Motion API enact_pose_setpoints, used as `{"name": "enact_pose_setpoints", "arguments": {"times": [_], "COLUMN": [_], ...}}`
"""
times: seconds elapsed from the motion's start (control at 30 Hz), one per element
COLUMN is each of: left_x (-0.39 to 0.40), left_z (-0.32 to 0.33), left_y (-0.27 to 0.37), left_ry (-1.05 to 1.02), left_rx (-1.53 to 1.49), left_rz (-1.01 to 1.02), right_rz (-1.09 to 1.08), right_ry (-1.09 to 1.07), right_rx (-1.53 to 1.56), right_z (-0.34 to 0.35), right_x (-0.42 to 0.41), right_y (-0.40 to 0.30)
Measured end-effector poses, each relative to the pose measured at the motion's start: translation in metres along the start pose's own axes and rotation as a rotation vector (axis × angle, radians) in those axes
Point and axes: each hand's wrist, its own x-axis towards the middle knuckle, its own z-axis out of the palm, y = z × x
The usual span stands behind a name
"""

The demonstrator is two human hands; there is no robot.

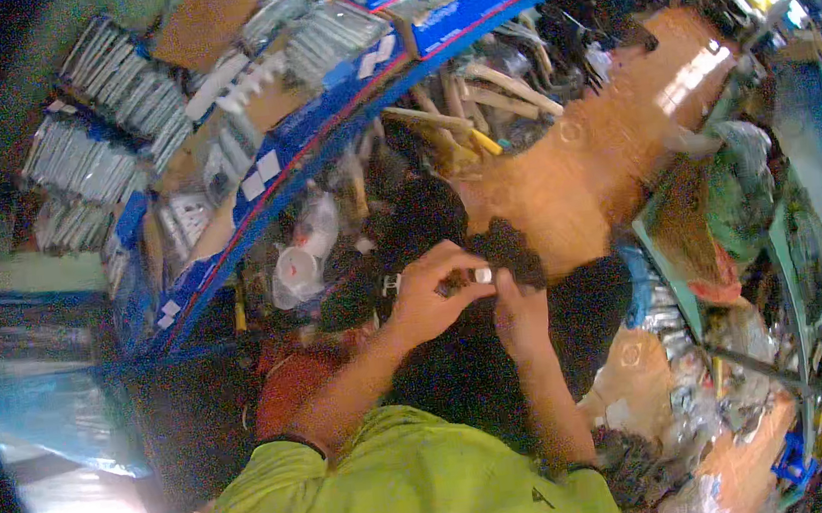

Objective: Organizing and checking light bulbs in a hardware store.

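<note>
Both my hands meet in front of my lap, near the middle of the view. My left hand (438, 289) has its thumb and fingers curled around a small white item (483, 275), which looks like a cap or short roll; its exact kind cannot be told. The fingertips of my right hand (520, 311) are close beside it, and whether they touch it is blurred. A dark, crumpled thing (508, 246) lies just beyond my hands. Past it runs a worn, brown floor surface (556, 204). Dark cloth covers my lap below.
A long shelf with a blue edge (337, 125) crosses the upper left, bearing stacked packets (82, 167). Wooden handles (506, 89) lie beneath it. A white cup (297, 268) stands left of my hands. Plastic bags (741, 177) and mixed goods are piled at right.
</note>
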Motion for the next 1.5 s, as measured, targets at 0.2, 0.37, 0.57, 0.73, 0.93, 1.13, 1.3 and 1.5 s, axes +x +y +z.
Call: {"name": "enact_pose_setpoints", "arguments": {"times": [0.2, 0.37, 0.57, 0.73, 0.93, 1.13, 1.3, 1.5], "left_x": [0.009, 0.042, 0.095, 0.135, 0.113, 0.047, 0.025, 0.024], "left_z": [-0.022, -0.072, -0.19, -0.217, -0.202, -0.1, -0.022, -0.021], "left_y": [0.001, 0.0, -0.01, -0.031, -0.031, -0.051, -0.06, -0.053], "left_ry": [0.233, 0.501, 0.565, 0.395, 0.404, 0.16, 0.458, 0.19], "left_rx": [0.037, 0.324, 0.742, 0.874, -0.598, -1.418, -1.613, -1.23], "left_rz": [-0.101, -0.025, 0.007, -0.149, -0.229, -0.58, -0.971, -0.841], "right_rz": [0.005, 0.235, 0.208, 0.226, 0.294, 0.396, 0.344, 0.402], "right_ry": [-0.173, -0.378, -0.299, -0.265, -0.078, 0.031, 0.118, 0.133], "right_rx": [-0.365, -0.596, -0.647, -0.684, -0.555, -0.193, -0.051, -0.098], "right_z": [0.004, -0.008, -0.03, -0.025, -0.033, -0.045, -0.048, -0.054], "right_x": [-0.016, -0.022, -0.015, -0.02, -0.021, -0.013, -0.015, -0.016], "right_y": [-0.005, 0.003, 0.002, -0.004, -0.002, 0.004, 0.009, 0.002]}}
